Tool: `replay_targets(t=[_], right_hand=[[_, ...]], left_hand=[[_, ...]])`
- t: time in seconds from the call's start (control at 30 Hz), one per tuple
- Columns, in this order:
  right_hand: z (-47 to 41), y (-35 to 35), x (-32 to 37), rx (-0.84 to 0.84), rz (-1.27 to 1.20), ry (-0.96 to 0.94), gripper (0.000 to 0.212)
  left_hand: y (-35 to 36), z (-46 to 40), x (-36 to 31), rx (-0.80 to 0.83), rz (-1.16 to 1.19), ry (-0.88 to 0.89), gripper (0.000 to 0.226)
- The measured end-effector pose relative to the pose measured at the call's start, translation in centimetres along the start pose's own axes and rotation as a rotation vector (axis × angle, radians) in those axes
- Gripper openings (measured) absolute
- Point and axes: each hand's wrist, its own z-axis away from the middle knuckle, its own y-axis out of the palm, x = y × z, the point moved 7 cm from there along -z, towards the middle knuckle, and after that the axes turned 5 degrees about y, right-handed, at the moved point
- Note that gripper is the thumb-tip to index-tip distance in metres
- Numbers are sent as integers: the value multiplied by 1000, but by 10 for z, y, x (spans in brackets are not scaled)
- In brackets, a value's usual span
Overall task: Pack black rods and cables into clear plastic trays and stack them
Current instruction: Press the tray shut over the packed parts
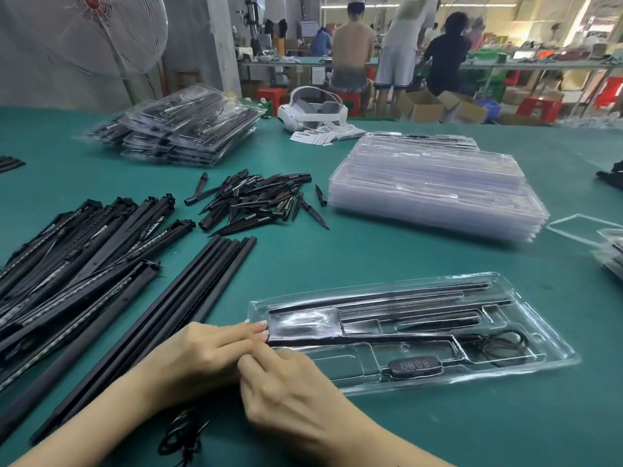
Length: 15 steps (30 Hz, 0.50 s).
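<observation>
Head view — left hand (pixel 215 345) fingers straight, pressing rod (pixel 357 339) end into clear tray (pixel 553 357); right hand (pixel 286 389) pinch unclear — seat flush, press evenly.

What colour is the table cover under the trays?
Teal green table cover, shown best in the head view.

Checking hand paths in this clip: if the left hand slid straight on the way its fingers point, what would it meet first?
The left hand points right, its fingertips already at the near end of the clear tray. It would first push against that tray's left edge and the black rod lying there, though exact contact is hard to judge.
</observation>
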Motion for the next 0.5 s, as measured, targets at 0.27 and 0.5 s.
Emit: replay_targets(t=[0.27,0.5], right_hand=[[4,-1,-1,-42,-11,81,28],[15,-9,-21,61,-188,92,21]], left_hand=[[1,3,-1,-12,11,-64,55],[2,5,3,-4,53,-116,50]])
